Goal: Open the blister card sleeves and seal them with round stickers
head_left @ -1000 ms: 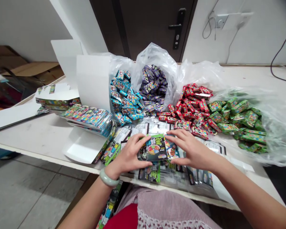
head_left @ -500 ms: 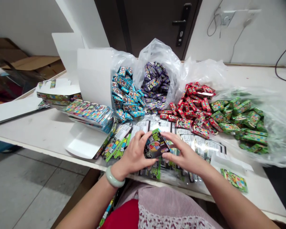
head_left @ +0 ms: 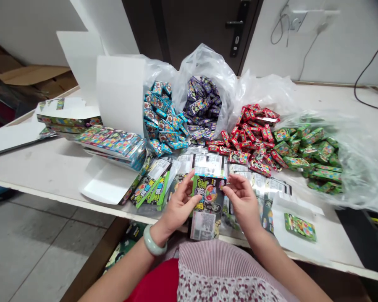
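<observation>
My left hand (head_left: 178, 205) and my right hand (head_left: 242, 200) hold a small black and green printed plastic packet (head_left: 207, 201) upright between them, just above the table's near edge. The left fingers pinch its left side, the right fingers its upper right corner. Under and around it lie several more flat packets (head_left: 157, 182) of the same kind. A pale green bangle (head_left: 153, 245) sits on my left wrist.
Behind stand clear bags of small boxes: blue (head_left: 164, 121), purple (head_left: 201, 105), red (head_left: 255, 130) and green (head_left: 311, 147). A stack of printed cartons (head_left: 113, 144) and white card sheets (head_left: 119, 96) lie left. One green box (head_left: 300, 227) rests at the right front. A dark door (head_left: 201, 25) is behind.
Both hands have drawn the packet toward me and turned it from lying tilted to standing upright. The view has shifted slightly down and left.
</observation>
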Demonstrator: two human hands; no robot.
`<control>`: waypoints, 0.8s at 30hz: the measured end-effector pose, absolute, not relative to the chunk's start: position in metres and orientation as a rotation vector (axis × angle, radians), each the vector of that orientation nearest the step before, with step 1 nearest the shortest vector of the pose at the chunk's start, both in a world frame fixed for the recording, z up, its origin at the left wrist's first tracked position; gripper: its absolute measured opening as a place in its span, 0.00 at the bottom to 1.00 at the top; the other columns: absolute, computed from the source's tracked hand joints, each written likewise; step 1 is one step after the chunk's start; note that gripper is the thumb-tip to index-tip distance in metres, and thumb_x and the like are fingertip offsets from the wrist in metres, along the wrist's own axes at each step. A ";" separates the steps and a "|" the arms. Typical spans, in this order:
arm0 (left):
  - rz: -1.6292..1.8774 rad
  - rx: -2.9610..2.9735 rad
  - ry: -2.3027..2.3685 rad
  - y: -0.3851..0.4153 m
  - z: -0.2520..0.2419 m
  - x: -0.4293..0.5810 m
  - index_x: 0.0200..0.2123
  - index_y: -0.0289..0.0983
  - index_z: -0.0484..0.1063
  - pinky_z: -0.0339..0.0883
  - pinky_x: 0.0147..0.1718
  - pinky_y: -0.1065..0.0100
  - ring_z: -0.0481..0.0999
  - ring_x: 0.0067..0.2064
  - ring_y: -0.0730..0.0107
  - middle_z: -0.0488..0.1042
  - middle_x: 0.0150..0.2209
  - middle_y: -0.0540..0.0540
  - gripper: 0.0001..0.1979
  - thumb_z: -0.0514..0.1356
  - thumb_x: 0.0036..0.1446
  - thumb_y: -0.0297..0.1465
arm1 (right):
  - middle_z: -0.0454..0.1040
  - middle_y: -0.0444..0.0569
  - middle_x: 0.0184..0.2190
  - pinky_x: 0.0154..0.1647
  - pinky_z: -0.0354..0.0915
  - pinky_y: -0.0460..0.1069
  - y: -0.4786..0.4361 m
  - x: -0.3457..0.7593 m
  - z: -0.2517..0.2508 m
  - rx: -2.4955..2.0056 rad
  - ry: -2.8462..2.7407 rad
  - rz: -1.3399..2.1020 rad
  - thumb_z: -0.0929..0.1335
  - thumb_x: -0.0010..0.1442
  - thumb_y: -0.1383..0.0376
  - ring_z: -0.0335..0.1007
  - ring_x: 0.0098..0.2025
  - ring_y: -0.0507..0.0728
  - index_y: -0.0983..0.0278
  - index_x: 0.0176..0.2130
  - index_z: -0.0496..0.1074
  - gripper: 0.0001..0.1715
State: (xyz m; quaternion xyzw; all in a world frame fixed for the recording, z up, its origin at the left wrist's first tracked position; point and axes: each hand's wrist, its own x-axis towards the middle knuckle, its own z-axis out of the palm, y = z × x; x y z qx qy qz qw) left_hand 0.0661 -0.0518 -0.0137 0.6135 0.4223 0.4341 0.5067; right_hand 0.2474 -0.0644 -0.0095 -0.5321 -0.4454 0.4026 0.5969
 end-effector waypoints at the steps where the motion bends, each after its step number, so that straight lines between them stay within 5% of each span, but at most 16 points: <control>1: 1.033 1.479 0.988 -0.053 -0.015 0.065 0.64 0.47 0.50 0.70 0.52 0.55 0.71 0.55 0.60 0.67 0.56 0.42 0.31 0.57 0.60 0.33 | 0.73 0.51 0.41 0.43 0.73 0.56 -0.069 0.245 -0.014 -1.252 -1.031 0.904 0.70 0.57 0.57 0.73 0.39 0.57 0.57 0.49 0.65 0.22; 8: 0.959 1.466 0.900 -0.047 -0.011 0.059 0.55 0.44 0.59 0.73 0.45 0.62 0.74 0.49 0.63 0.71 0.48 0.45 0.23 0.61 0.57 0.30 | 0.71 0.53 0.48 0.48 0.70 0.57 -0.075 0.260 -0.020 -1.253 -1.516 0.614 0.64 0.65 0.64 0.70 0.49 0.59 0.56 0.55 0.68 0.19; 18: 1.029 1.486 1.008 -0.048 -0.019 0.061 0.52 0.43 0.59 0.72 0.45 0.63 0.72 0.50 0.63 0.69 0.49 0.44 0.19 0.58 0.59 0.32 | 0.69 0.55 0.53 0.52 0.68 0.62 -0.080 0.266 -0.034 -1.277 -1.760 0.406 0.61 0.66 0.66 0.68 0.54 0.63 0.52 0.66 0.53 0.31; 24: 0.998 1.460 0.914 -0.046 -0.016 0.059 0.51 0.43 0.60 0.72 0.46 0.61 0.73 0.49 0.63 0.71 0.47 0.45 0.18 0.59 0.58 0.31 | 0.73 0.52 0.48 0.52 0.68 0.58 -0.053 0.276 -0.019 -1.097 -1.736 0.854 0.61 0.66 0.59 0.70 0.52 0.61 0.55 0.54 0.70 0.18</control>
